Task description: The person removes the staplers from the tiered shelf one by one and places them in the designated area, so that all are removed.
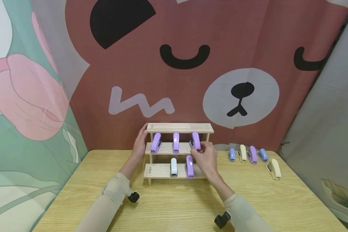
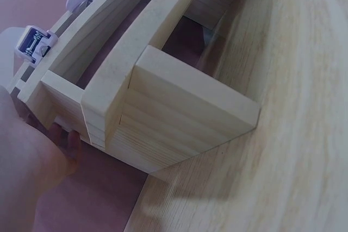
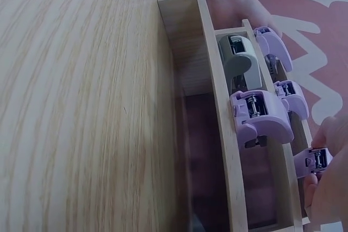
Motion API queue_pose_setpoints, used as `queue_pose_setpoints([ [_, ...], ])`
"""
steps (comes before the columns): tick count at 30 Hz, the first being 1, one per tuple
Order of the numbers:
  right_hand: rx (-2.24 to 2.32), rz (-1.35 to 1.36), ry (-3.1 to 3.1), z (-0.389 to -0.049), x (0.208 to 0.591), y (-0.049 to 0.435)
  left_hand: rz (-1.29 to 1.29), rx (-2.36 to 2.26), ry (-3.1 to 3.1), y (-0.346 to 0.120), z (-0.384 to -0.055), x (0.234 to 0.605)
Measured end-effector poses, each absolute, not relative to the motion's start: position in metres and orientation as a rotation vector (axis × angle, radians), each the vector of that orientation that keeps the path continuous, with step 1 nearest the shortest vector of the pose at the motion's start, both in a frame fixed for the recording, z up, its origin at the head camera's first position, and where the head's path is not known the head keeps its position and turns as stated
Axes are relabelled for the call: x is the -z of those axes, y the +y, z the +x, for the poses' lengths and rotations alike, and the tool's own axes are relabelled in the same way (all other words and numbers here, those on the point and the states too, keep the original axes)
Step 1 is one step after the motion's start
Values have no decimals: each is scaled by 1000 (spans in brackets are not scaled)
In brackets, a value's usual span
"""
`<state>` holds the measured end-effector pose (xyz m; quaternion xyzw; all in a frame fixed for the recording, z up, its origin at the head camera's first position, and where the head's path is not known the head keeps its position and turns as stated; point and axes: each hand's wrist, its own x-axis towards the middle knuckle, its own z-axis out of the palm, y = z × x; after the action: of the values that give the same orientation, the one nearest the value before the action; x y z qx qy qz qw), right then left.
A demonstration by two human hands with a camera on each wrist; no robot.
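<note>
A small three-step wooden display stand (image 1: 162, 174) stands on the table, and my left hand (image 1: 139, 143) grips its left side near the top; in the left wrist view its fingertips (image 2: 73, 139) touch the side panel. My right hand (image 1: 206, 158) pinches a purple stapler (image 1: 195, 140) at the right of the middle step, also visible in the right wrist view between thumb and fingers. Two more purple staplers, one at the left (image 1: 156, 143) and one in the center (image 1: 176, 142), share that step. On the bottom step are a white stapler (image 1: 174, 167) and a purple stapler (image 1: 189, 167).
Right of the stand, on the wooden table (image 1: 168, 209), lie a blue stapler (image 1: 231, 155), a cream stapler (image 1: 242, 153), a purple stapler (image 1: 252, 155), another blue stapler (image 1: 263, 155) and a larger-looking cream stapler (image 1: 275, 169). A bear-print curtain (image 1: 185, 90) hangs behind.
</note>
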<state>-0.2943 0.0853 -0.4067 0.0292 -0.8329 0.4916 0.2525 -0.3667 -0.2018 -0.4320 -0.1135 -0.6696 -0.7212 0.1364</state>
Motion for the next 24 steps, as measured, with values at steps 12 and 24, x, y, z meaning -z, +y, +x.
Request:
queue_pose_setpoints([
  [12, -1311, 69, -2241, -286, 402, 100, -320, 2100, -1944, -201, -368, 433],
  [24, -1252, 50, -2196, -278, 398, 122, -308, 2121, -1990, -196, -343, 406],
])
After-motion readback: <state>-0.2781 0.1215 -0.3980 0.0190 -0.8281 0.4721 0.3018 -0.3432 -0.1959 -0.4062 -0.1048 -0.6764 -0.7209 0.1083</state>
